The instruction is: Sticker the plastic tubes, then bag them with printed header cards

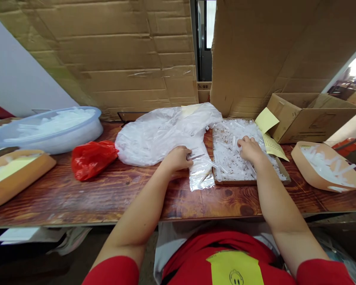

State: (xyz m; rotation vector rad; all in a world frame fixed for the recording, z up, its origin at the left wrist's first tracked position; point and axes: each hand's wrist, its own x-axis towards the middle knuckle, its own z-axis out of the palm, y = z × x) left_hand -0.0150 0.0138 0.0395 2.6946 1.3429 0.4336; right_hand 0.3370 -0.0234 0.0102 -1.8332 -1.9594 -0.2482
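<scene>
My left hand (178, 158) is closed, thumb and fingers pinching a small white printed slip (197, 153). Just below the slip lies a shiny clear plastic bag (201, 179), with a thin translucent tube (211, 162) across its upper edge. Over a shallow cardboard tray (236, 183), my right hand (249, 149) has its fingers curled down among small translucent plastic pieces (230, 158). Its fingertips are close to a short clear tube, but whether they grip it is hard to see. A large crumpled clear plastic bag (154, 136) spreads behind my left hand.
On the left are a red plastic bag (91, 160), a blue-rimmed basin (96, 114) of translucent pieces and an orange bin (32, 174). To the right sit yellow paper sheets (267, 120), an open cardboard box (314, 122) and another orange bin (310, 174). Cardboard panels (121, 51) stand behind.
</scene>
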